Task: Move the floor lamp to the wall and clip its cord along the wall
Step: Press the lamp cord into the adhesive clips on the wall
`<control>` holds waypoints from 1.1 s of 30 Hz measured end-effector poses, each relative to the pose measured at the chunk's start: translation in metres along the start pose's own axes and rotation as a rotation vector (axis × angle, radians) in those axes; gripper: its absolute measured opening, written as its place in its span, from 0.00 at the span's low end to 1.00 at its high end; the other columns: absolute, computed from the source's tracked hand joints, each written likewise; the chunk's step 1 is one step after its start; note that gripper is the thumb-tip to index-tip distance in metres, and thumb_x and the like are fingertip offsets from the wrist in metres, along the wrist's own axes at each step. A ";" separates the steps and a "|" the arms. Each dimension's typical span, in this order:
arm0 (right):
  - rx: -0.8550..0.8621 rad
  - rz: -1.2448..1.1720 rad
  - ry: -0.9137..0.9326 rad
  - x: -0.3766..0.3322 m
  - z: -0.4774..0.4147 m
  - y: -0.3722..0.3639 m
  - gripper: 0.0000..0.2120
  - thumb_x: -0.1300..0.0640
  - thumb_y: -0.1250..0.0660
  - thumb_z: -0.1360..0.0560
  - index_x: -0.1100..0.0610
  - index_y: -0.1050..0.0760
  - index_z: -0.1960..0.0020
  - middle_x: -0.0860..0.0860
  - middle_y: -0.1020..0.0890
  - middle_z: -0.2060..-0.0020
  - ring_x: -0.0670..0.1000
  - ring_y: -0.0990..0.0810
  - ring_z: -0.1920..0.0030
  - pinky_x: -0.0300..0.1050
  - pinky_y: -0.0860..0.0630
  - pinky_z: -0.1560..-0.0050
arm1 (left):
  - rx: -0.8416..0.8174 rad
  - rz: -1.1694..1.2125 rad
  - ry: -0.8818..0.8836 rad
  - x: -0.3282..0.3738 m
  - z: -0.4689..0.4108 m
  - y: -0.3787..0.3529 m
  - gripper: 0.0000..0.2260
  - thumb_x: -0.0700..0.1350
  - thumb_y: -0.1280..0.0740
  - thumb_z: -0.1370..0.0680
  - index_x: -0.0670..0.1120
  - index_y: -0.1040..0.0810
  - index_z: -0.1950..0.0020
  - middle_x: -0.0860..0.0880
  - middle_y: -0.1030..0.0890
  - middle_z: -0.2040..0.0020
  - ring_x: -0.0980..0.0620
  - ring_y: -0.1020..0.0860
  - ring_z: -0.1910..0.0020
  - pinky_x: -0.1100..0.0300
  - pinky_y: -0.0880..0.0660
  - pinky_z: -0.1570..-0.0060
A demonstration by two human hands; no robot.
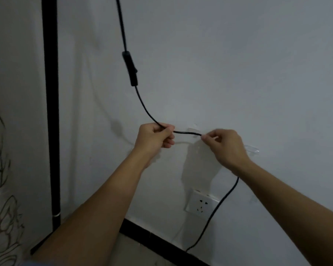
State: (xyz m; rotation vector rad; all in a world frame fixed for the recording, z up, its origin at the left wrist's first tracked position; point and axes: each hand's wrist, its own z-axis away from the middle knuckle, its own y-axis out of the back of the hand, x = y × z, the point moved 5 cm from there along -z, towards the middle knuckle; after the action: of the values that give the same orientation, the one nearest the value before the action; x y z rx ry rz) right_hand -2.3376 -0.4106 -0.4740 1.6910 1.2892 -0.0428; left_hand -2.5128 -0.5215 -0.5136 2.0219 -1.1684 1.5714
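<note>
The black floor lamp pole (pixel 51 112) stands upright against the white wall at the left. Its black cord (pixel 186 133) hangs down from the top, passes through an inline switch (pixel 130 69), and curves into my hands. My left hand (pixel 155 138) pinches the cord on the left, my right hand (pixel 226 145) pinches it on the right, and a short stretch runs level between them in front of a clear clip (pixel 193 129) on the wall. A second clear clip (pixel 252 148) sticks out just right of my right hand. Below my right wrist the cord drops toward the floor.
A white wall socket (pixel 201 205) sits below my hands, with the cord hanging just to its right. A black skirting board (pixel 161 239) runs along the wall's foot. A pale curtain with a flower pattern (pixel 2 189) hangs at the far left.
</note>
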 end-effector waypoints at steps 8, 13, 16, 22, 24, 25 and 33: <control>-0.076 0.492 0.079 -0.048 -0.037 -0.004 0.11 0.48 0.32 0.27 0.54 0.20 0.63 0.52 0.16 0.63 0.56 0.18 0.61 0.46 0.22 0.61 | 0.170 0.128 0.163 -0.039 -0.006 -0.002 0.07 0.37 0.31 0.25 0.40 0.21 0.64 0.43 0.19 0.68 0.49 0.20 0.73 0.61 0.21 0.71; -0.147 0.665 0.069 -0.062 -0.048 -0.009 0.08 0.50 0.30 0.30 0.55 0.20 0.56 0.53 0.16 0.60 0.56 0.18 0.58 0.48 0.21 0.56 | 0.139 0.219 0.129 -0.035 -0.011 -0.015 0.03 0.38 0.29 0.27 0.44 0.22 0.57 0.43 0.20 0.68 0.50 0.21 0.74 0.62 0.21 0.73; -0.165 0.753 0.108 -0.070 -0.051 -0.014 0.09 0.51 0.29 0.29 0.56 0.20 0.53 0.53 0.17 0.59 0.56 0.19 0.57 0.50 0.20 0.54 | 0.144 0.253 0.102 -0.032 -0.016 -0.021 0.04 0.39 0.31 0.25 0.45 0.21 0.59 0.45 0.21 0.69 0.51 0.21 0.74 0.63 0.21 0.73; -0.176 0.662 0.184 -0.071 -0.049 -0.014 0.05 0.53 0.29 0.29 0.53 0.22 0.62 0.53 0.17 0.61 0.56 0.19 0.58 0.48 0.22 0.57 | 0.182 0.377 0.173 -0.041 -0.018 -0.025 0.07 0.34 0.33 0.24 0.41 0.22 0.62 0.42 0.20 0.66 0.52 0.20 0.76 0.64 0.20 0.73; -0.208 0.581 0.177 -0.067 -0.049 -0.009 0.07 0.52 0.28 0.29 0.53 0.21 0.63 0.53 0.16 0.62 0.55 0.19 0.59 0.50 0.21 0.57 | 0.189 0.457 0.175 -0.041 -0.020 -0.025 0.07 0.34 0.34 0.24 0.40 0.22 0.62 0.41 0.20 0.67 0.52 0.20 0.76 0.64 0.20 0.73; -0.217 0.547 0.176 -0.065 -0.049 -0.005 0.07 0.53 0.28 0.28 0.54 0.20 0.63 0.52 0.16 0.63 0.54 0.19 0.59 0.49 0.21 0.57 | 0.190 0.483 0.175 -0.041 -0.021 -0.025 0.07 0.34 0.34 0.24 0.40 0.22 0.62 0.41 0.20 0.67 0.51 0.20 0.75 0.64 0.20 0.72; -0.026 0.356 0.132 -0.017 -0.016 0.016 0.03 0.55 0.31 0.25 0.53 0.19 0.57 0.48 0.17 0.67 0.53 0.18 0.62 0.49 0.22 0.55 | 0.201 0.579 0.111 -0.031 -0.028 -0.026 0.06 0.38 0.33 0.23 0.41 0.22 0.59 0.41 0.19 0.66 0.46 0.18 0.67 0.60 0.17 0.63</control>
State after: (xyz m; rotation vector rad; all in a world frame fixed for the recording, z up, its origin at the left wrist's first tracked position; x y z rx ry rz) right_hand -2.3407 -0.4114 -0.4460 1.9029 1.0602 0.2988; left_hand -2.5128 -0.4742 -0.5262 1.7657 -1.7146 2.1087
